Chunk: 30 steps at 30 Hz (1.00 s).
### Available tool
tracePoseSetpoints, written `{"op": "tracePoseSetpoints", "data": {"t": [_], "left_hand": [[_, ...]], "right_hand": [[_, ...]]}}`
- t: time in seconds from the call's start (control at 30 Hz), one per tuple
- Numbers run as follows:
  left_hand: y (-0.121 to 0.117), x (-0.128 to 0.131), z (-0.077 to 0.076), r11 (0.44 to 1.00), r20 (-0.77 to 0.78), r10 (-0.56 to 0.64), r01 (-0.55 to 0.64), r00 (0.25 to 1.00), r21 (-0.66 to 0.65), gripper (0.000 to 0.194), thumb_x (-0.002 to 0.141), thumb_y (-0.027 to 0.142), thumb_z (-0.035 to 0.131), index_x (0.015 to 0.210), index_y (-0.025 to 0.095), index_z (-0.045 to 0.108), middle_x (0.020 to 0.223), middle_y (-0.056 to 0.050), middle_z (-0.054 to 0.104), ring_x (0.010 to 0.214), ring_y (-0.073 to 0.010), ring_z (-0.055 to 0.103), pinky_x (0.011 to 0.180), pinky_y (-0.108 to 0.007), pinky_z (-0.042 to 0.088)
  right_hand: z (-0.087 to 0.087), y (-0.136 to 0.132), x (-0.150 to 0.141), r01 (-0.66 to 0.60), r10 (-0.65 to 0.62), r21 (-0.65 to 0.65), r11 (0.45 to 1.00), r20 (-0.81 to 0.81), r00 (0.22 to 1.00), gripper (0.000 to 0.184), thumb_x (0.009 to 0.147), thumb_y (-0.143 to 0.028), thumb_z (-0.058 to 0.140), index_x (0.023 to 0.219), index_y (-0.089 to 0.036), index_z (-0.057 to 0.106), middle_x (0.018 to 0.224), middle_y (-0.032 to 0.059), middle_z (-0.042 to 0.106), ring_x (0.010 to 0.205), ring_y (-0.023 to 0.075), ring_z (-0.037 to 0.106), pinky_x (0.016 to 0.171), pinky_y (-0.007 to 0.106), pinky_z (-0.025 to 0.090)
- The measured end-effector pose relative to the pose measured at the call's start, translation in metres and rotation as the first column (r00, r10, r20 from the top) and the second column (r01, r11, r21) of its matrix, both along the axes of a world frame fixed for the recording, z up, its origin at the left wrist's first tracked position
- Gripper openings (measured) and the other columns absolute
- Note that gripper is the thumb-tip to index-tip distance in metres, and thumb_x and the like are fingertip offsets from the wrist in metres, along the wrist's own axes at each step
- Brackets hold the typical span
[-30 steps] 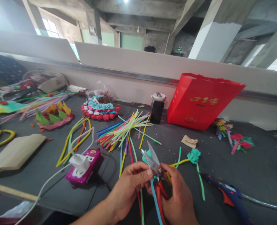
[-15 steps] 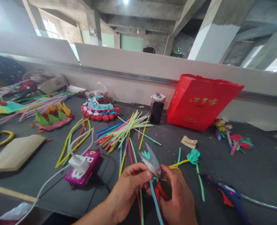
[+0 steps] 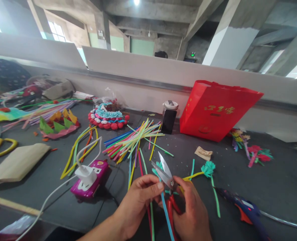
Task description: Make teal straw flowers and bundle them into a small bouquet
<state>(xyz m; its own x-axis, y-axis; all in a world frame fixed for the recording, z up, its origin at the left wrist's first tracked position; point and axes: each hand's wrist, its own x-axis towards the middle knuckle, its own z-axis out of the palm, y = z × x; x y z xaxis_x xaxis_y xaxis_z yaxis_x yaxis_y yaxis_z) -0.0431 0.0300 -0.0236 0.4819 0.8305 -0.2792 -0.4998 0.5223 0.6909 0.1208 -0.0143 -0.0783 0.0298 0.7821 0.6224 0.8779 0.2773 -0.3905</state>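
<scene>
My left hand (image 3: 143, 197) pinches a light blue pipe cleaner (image 3: 166, 214) between thumb and fingers, and its length hangs down toward me. My right hand (image 3: 192, 207) is wrapped round the red handles of a pair of scissors (image 3: 165, 172). The blades stand apart and point up and away, just above the left fingertips. Close behind the blades shows a teal fuzzy tuft (image 3: 158, 166), partly covered by them. Right of my hands lies a teal pompom-like flower (image 3: 208, 169) with a yellow stem (image 3: 193, 176) and a green strip.
A heap of coloured pipe cleaners (image 3: 133, 140) lies ahead. Leftward are a purple power strip (image 3: 90, 182) with a white charger, a paper envelope (image 3: 20, 160) and yellow-handled scissors (image 3: 2, 147). Rightward are a glue gun (image 3: 246, 207) and a red bag (image 3: 218, 110). A phone (image 3: 168, 121) leans on a cup.
The scissor blades have turned slightly in my right hand, and the teal tuft now shows more behind them. My left hand keeps its pinch on the blue pipe cleaner.
</scene>
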Motion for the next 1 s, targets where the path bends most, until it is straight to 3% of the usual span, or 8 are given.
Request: {"op": "tracePoseSetpoints", "data": {"t": [0.3, 0.73, 1.0], "left_hand": [[-0.0002, -0.0008, -0.0002, 1.0, -0.024, -0.009, 0.009, 1.0, 0.018, 0.019, 0.067, 0.024, 0.084, 0.075, 0.011, 0.073, 0.062, 0.0, 0.061, 0.053, -0.0072, 0.052, 0.054, -0.019, 0.047], [-0.0002, -0.0012, -0.0014, 1.0, -0.025, -0.007, 0.008, 1.0, 0.01, 0.022, 0.065, 0.028, 0.086, 0.071, 0.014, 0.07, 0.057, 0.002, 0.056, 0.052, -0.008, 0.051, 0.054, -0.021, 0.047], [-0.0007, 0.0007, -0.0031, 1.0, -0.024, -0.002, 0.001, 1.0, -0.017, 0.023, 0.063, 0.028, 0.087, 0.071, 0.014, 0.07, 0.058, 0.002, 0.057, 0.053, -0.0079, 0.05, 0.055, -0.022, 0.046]], "right_hand": [[0.0056, 0.0017, -0.0024, -0.009, -0.001, 0.12, 0.993, 0.083, 0.997, 0.046, 0.086, -0.035, 0.058, 0.127, -0.017, 0.048, 0.098, 0.0116, 0.063, 0.086, 0.0253, 0.064, 0.071, 0.039, 0.058], [0.0015, 0.0011, -0.0021, 0.017, -0.017, -0.003, 1.0, 0.015, 1.0, 0.047, 0.084, -0.034, 0.06, 0.127, -0.02, 0.049, 0.105, 0.0114, 0.066, 0.091, 0.026, 0.068, 0.073, 0.039, 0.06], [0.002, 0.0007, -0.0046, 0.004, -0.005, -0.014, 1.0, -0.041, 0.999, 0.046, 0.084, -0.036, 0.061, 0.126, -0.02, 0.049, 0.105, 0.0117, 0.068, 0.083, 0.0233, 0.071, 0.069, 0.035, 0.062]]}}
